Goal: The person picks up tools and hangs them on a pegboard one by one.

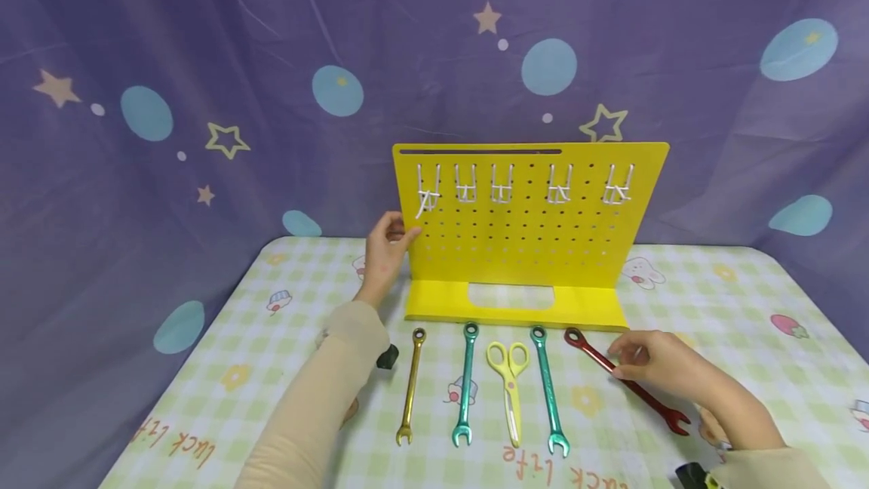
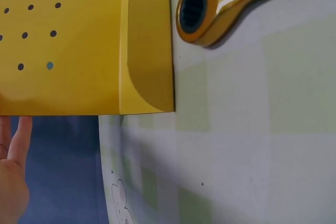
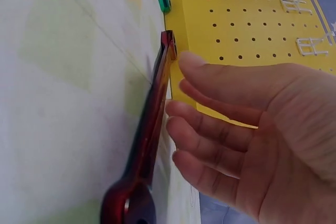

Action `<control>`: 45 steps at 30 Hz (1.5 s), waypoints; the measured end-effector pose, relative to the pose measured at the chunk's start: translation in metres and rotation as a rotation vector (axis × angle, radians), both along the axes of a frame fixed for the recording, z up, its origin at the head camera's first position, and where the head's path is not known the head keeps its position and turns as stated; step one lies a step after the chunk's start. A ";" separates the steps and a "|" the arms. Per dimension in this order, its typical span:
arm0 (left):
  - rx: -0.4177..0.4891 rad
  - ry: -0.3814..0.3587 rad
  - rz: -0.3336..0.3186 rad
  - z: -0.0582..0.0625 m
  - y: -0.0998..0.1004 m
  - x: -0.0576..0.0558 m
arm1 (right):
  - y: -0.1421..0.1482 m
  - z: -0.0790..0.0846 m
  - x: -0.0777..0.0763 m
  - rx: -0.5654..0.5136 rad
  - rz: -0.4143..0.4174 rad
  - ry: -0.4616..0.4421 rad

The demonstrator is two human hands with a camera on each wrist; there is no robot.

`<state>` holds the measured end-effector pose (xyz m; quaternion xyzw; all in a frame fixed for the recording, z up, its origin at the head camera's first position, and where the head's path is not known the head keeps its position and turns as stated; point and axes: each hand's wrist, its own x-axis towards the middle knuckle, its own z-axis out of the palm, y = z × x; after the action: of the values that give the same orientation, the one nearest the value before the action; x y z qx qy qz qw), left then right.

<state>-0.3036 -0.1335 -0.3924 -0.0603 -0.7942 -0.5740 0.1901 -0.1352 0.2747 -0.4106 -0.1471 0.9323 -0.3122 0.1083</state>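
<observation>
A yellow pegboard stand stands upright with several white wire hooks along its upper part. At its left edge, my left hand holds the panel, thumb at the front and fingers reaching toward the back. My right hand is close beside a red wrench lying slanted at the right, its fingers loosely bent and nothing between them. In the right wrist view the red wrench runs past the fingertips, with a gap showing.
In front of the stand lie a gold wrench, a green wrench, yellow scissors and a second green wrench. A checked cloth covers the table. Behind it hangs a purple curtain.
</observation>
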 end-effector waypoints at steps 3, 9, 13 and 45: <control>-0.004 -0.002 -0.002 0.002 0.000 -0.001 | -0.001 -0.001 -0.001 0.016 -0.006 -0.022; -0.007 0.004 0.009 0.003 0.000 0.001 | -0.002 -0.003 -0.001 0.052 -0.020 -0.045; -0.006 -0.008 0.012 0.001 0.000 0.001 | -0.001 -0.005 0.000 0.065 -0.036 -0.054; -0.047 -0.027 -0.005 -0.003 0.001 0.001 | -0.001 0.007 0.007 0.084 -0.124 0.078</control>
<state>-0.3022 -0.1329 -0.3953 -0.0591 -0.8099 -0.5563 0.1763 -0.1278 0.2734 -0.4038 -0.0963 0.9555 -0.2728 0.0583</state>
